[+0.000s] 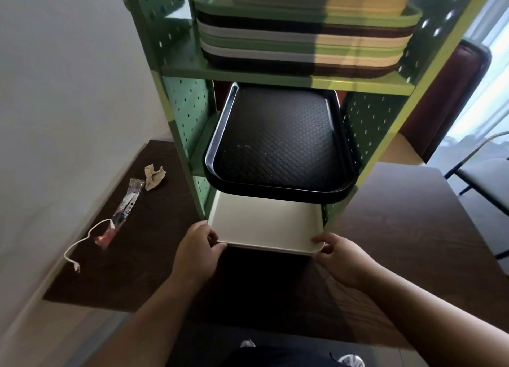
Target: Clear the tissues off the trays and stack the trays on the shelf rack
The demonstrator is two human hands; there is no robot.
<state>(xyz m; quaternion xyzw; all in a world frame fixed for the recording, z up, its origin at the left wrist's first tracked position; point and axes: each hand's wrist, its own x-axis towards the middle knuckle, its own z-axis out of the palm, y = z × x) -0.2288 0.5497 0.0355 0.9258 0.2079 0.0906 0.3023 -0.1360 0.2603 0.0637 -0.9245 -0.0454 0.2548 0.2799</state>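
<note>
Both hands grasp the white tray's [265, 223] near corners, the left hand [197, 249] at 7 o'clock, the right hand [340, 256] at 5 o'clock, with the tray halfway into the lowest level of the green shelf rack [275, 80]. To do it well, I'd push evenly and level so the rim clears the black tray [278, 143] jutting out above. The white tray looks smooth, pale and bare; a crumpled tissue [154, 177] lies on the counter [399, 229] at 10 o'clock.

No legible text — wrapper [125, 212] print blurred
</note>
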